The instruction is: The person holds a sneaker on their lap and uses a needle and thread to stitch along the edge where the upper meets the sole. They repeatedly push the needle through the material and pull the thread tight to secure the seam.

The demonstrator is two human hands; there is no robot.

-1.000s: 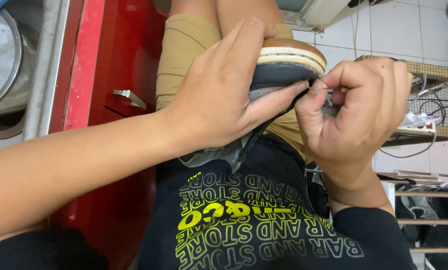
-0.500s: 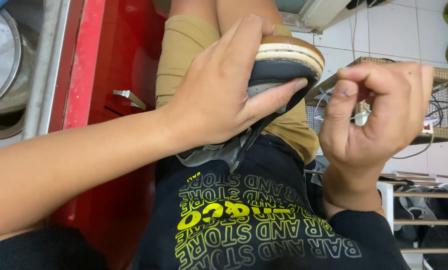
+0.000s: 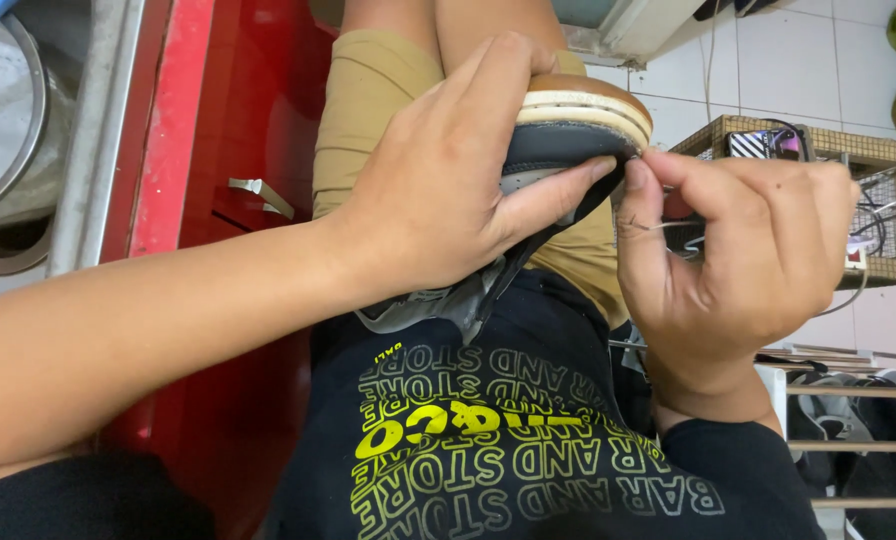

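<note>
Since half a second ago the right hand [image 3: 743,265] has come back in from the three o'clock side, its fingertips now at the edge of the shoe [image 3: 568,135]. It pinches a thin thread [image 3: 668,225] there. The left hand [image 3: 448,180] clasps the shoe, which rests on the khaki-clad thigh [image 3: 368,100] at twelve o'clock, sole layers facing the right hand.

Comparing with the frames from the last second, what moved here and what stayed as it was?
The right hand, which had drawn away to the right half a second ago, has come back so its fingertips meet the shoe at the sole edge, pinching a thin metal tool. The left hand keeps gripping the shoe on the lap.
</note>
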